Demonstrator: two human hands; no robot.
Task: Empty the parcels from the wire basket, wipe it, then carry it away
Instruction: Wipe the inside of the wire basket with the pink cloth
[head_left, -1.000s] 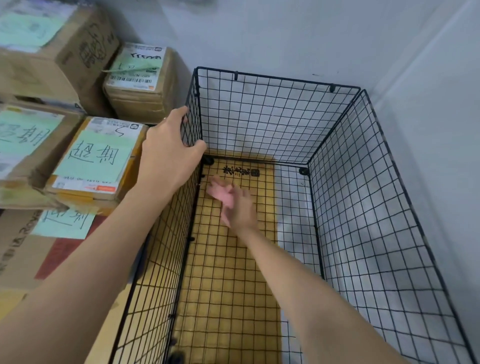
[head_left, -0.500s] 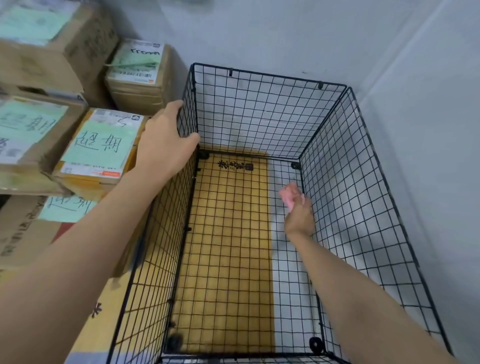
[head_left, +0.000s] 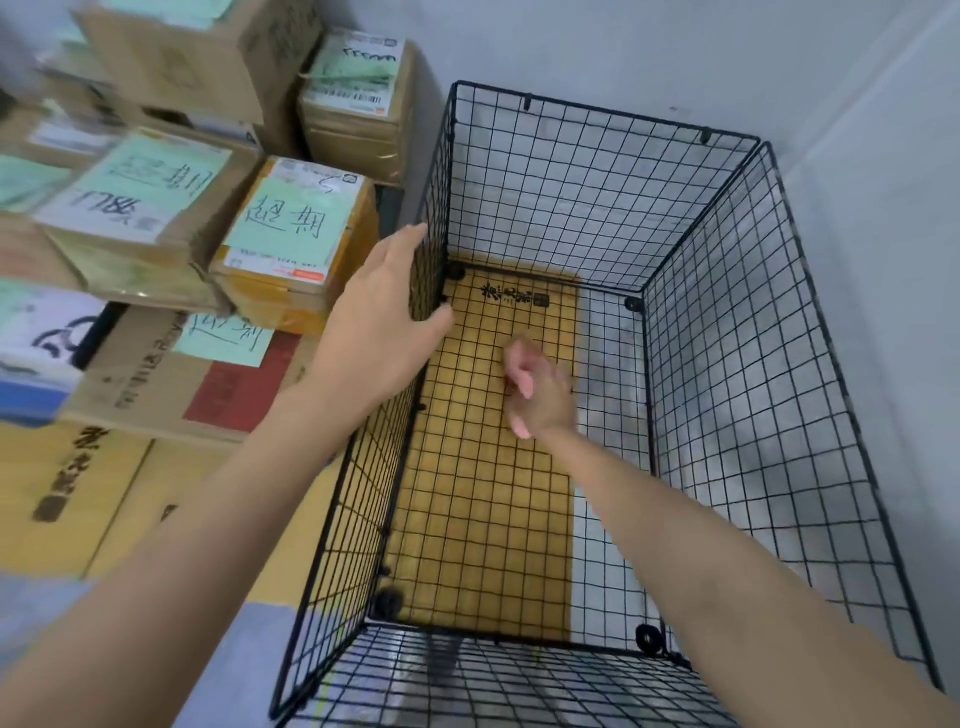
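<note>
Wire basket (head_left: 753, 338): black mesh, emptied, floor resting on a yellow carton (head_left: 483, 519); labelled parcels (head_left: 291, 244) are stacked just beside its left wall. Left hand (head_left: 382, 332): clasps that wall's top edge, thumb inside, fingers outside. Right hand (head_left: 545, 400): inside, toward the floor's far end, fingers curled round a pink cloth (head_left: 519, 364).

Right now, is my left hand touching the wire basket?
Touching: the head view shows the left hand straddling the wire basket at its left rim.
</note>
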